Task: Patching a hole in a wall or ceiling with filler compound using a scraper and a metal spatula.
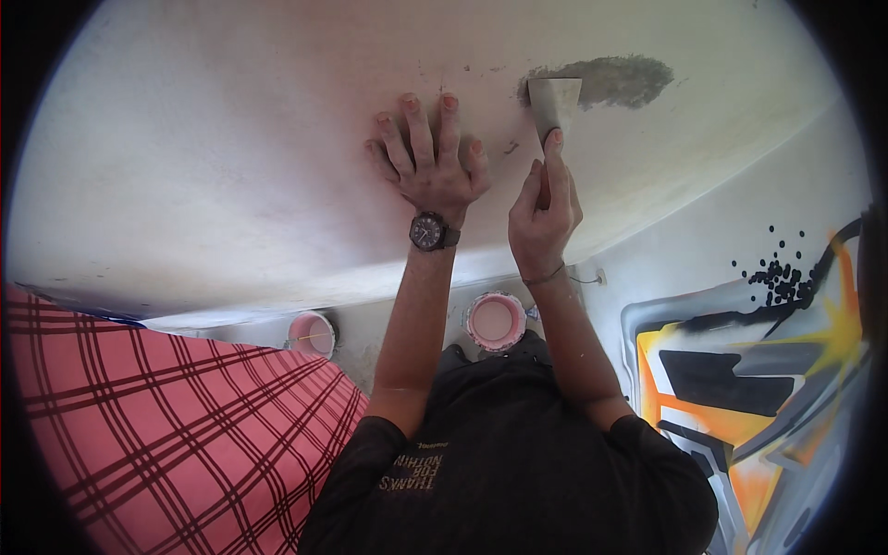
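Note:
My right hand (548,215) grips a putty knife (554,100), its index finger stretched along the blade. The wide edge of the blade lies at the left end of a rough grey patch (627,81) on the whitish wall (277,120). The knife's handle is hidden inside the hand. Left of it, my left hand (433,166) rests on the same wall with its fingers spread, holding nothing. A dark watch (428,231) is on the left wrist, and a thin band (544,276) circles the right one. Small dark marks (511,148) dot the wall between the hands and the patch.
Below my arms, a pinkish bucket (495,320) stands on the floor. Another bucket (313,333), with a thin stick in it, is further left. A pink checked cloth (166,416) covers something at the left. Colourful graffiti (740,379) marks the right-hand wall, near a small socket (600,277).

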### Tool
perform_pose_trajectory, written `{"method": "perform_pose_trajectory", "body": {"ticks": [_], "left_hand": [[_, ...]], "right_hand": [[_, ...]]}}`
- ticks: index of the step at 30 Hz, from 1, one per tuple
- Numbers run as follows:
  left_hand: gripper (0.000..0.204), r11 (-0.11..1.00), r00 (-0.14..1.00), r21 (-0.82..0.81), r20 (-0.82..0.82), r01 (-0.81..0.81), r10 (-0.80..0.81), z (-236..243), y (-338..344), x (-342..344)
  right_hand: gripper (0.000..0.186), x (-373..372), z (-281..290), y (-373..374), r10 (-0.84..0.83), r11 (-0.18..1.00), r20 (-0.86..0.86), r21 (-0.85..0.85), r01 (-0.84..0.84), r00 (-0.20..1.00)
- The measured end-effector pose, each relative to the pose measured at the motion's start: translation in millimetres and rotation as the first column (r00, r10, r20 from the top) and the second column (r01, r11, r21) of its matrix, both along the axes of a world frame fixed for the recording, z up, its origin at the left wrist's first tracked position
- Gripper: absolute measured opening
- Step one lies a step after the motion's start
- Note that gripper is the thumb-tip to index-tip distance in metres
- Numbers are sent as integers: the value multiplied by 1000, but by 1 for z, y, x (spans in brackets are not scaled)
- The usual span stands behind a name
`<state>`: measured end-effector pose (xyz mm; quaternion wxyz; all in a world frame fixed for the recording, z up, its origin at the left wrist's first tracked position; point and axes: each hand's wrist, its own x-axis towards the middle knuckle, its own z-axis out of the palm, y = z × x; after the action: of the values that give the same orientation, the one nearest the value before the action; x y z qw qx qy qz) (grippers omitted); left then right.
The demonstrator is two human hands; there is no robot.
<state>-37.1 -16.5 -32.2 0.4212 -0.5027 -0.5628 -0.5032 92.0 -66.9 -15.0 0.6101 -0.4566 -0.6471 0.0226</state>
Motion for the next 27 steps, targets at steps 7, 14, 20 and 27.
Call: {"method": "perform_pose_trajectory", "body": {"ticks": [7, 14, 20, 27], "left_hand": [[53, 1000, 1000, 3, 13, -3, 3, 0, -7, -18], [53, 1000, 1000, 17, 8, -10, 10, -2, -9, -20], [52, 1000, 1000, 22, 1, -19, 19, -3, -9, -18], [52, 1000, 1000, 26, 3, -16, 16, -2, -8, -15]], "right_hand": [[50, -20, -4, 1, -10, 992, -26, 126, 13, 1000], [50, -20, -5, -1, -41, 989, 3, 140, 40, 999], [51, -20, -6, 1, -40, 988, -5, 152, 40, 999], [53, -14, -6, 3, -45, 983, 9, 179, 42, 999]]}}
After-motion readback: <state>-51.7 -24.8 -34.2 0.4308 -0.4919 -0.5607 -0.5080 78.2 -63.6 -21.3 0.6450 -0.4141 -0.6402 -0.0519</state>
